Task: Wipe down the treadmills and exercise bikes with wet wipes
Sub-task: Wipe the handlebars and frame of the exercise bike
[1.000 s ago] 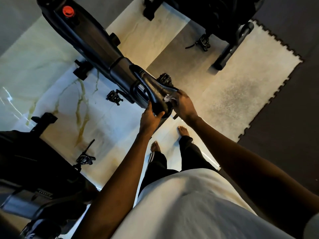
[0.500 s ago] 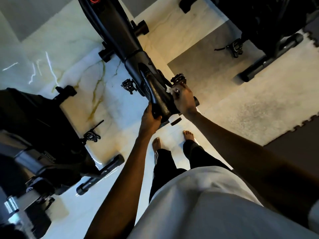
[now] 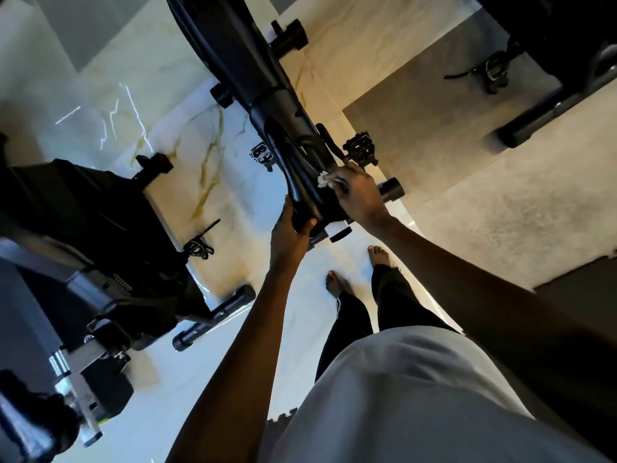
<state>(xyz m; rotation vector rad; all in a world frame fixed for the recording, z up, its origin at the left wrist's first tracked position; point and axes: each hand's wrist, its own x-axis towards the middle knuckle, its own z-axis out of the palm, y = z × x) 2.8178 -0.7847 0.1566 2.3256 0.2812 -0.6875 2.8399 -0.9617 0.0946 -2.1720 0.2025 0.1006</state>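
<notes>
- A black exercise bike [image 3: 233, 61] stands on a pale marble floor [image 3: 160, 95], seen from above, with its saddle [image 3: 297, 168] pointing toward the person.
- The right grip [image 3: 359, 192] lies over the saddle's right flank, its fingers curled and pinching a crumpled white wet wipe [image 3: 323, 179].
- The wet wipe sticks out past the fingertips on the side away from the wrist and touches the dark saddle surface; most of it is hidden under the fingers.
- The left grip [image 3: 288, 235] clasps the saddle's rear end, thumb up along the left edge and fingers wrapped underneath.
- The two grips are near each other but apart; the wet wipe is with the right one only, just ahead of the left.
- A black pedal [image 3: 362, 147] shows just beyond the right grip's knuckles.
- A second bike [image 3: 83, 208] stands at the left, and part of a third [image 3: 567, 35] at the upper right on a grey foam mat [image 3: 500, 212].
- Bare feet [image 3: 379, 255] rest on the floor below the saddle.
</notes>
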